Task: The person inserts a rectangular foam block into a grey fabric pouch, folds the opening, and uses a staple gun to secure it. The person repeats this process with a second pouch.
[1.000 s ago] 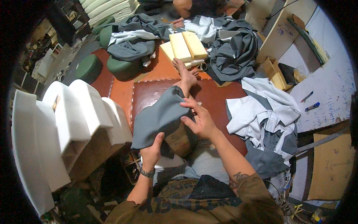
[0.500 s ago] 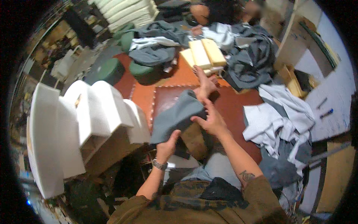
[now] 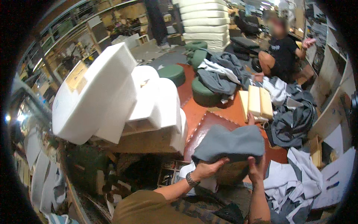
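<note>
In the head view, a grey fabric piece (image 3: 229, 143) is held up near the person, over the near part of a maroon mat (image 3: 199, 132). The left hand (image 3: 209, 168) grasps its near edge toward the left, thumb along the edge and the other fingers mostly hidden; a wristwatch (image 3: 192, 180) sits on that wrist. The right hand (image 3: 256, 170) grips the piece at its near right corner, thumb raised against it.

To the left stand white padded shapes (image 3: 143, 112), side by side. Farther off, green round cushions (image 3: 207, 95) lie beside and partly under a grey and white cloth heap (image 3: 223, 72). Yellow foam blocks (image 3: 254, 100) lie beyond the grey piece, with dark grey cloth (image 3: 292, 125) to their right. Near right is a grey and white fabric pile (image 3: 287, 183). At the far right a co-worker (image 3: 281, 56) sits, one hand raised; cream slabs (image 3: 204, 24) are stacked at the far side.
</note>
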The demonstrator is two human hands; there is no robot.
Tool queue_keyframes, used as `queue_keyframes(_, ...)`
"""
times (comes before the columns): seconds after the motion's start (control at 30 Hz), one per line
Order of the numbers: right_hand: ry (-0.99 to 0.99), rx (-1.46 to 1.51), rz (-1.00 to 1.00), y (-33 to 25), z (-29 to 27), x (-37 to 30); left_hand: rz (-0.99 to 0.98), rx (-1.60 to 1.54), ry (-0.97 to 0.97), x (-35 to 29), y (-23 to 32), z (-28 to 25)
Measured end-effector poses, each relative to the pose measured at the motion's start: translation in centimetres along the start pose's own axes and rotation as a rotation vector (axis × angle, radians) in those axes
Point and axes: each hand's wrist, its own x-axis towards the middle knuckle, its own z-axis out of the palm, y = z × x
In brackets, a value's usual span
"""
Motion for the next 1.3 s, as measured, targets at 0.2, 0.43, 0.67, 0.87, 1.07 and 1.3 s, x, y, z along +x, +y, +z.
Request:
queue_keyframes(0.2, 0.010, -0.141, 0.056, -7.0, 1.1, -0.3, -0.150, 0.026, -0.036, -1.3, 5.0, -1.0)
queue_keyframes(0.43, 0.195, -0.459, -0.064, -4.2, 5.0, -2.1, -0.045, 0.461, -0.133, -3.6, 1.8, -2.4)
queue_keyframes(0.67, 0.321, -0.620, -0.020, -4.3, 3.4, -1.8, -0.062, 0.488, -0.217, -2.6, -0.8, -1.4)
queue_keyframes(0.87, 0.172, -0.330, -0.050, -4.8, 1.0, -1.3, -0.006, 0.040, -0.014, -2.8, 0.7, 0.6)
queue_keyframes(1.07, 0.180, -0.423, -0.070, -5.8, 1.1, -1.1, 0.020, -0.138, 0.202, -2.6, 0.7, 3.1)
queue_keyframes(1.3, 0.261, -0.520, -0.033, -7.2, 3.6, -1.3, -0.159, -0.079, 0.483, -3.0, 0.3, 6.1)
